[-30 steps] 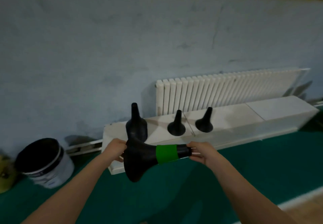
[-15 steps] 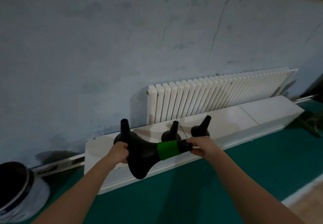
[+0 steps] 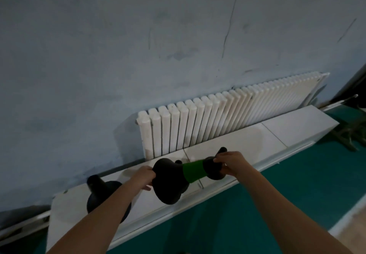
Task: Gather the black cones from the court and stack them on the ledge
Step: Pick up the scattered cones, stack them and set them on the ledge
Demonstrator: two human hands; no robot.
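While sideways, cone (image 3: 168, 183) between hands (image 3: 145, 175) (image 3: 231, 161)

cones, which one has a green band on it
The cone held sideways between the left hand and right hand: a green band wraps its neck. The cone standing at the left end of the ledge is plain black.

I saw a white ribbed radiator (image 3: 227, 119) standing against a scuffed blue wall (image 3: 118, 55), with teal flooring (image 3: 277, 204) below.

The left hand (image 3: 143, 175) and right hand (image 3: 230, 161) are bare. Behind them, the left forearm (image 3: 103, 212) and right forearm (image 3: 277, 202) are bare too.
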